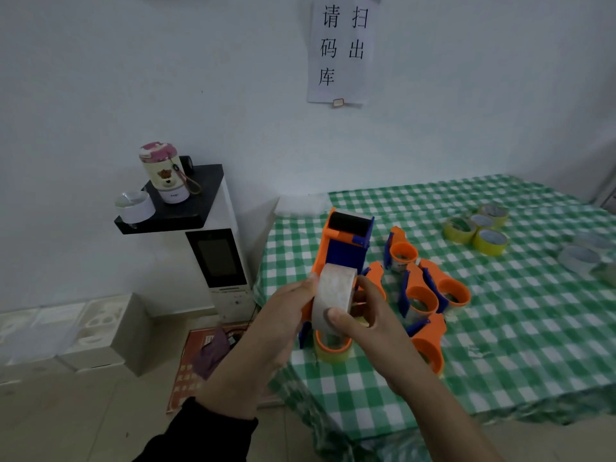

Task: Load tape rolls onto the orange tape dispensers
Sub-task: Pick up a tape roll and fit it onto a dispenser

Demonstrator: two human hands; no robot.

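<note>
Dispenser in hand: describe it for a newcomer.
Near the green checked tablecloth's left edge lie orange dispensers. Only the raised dispenser is off the cloth: left hand grips it, right hand holds a whitish tape roll on it.

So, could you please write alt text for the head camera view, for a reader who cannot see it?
The left hand holds an orange and blue tape dispenser while the right hand grips a pale tape roll against it, above the edge of a green checked table. More orange dispensers and yellow tape rolls lie on the table.
</note>
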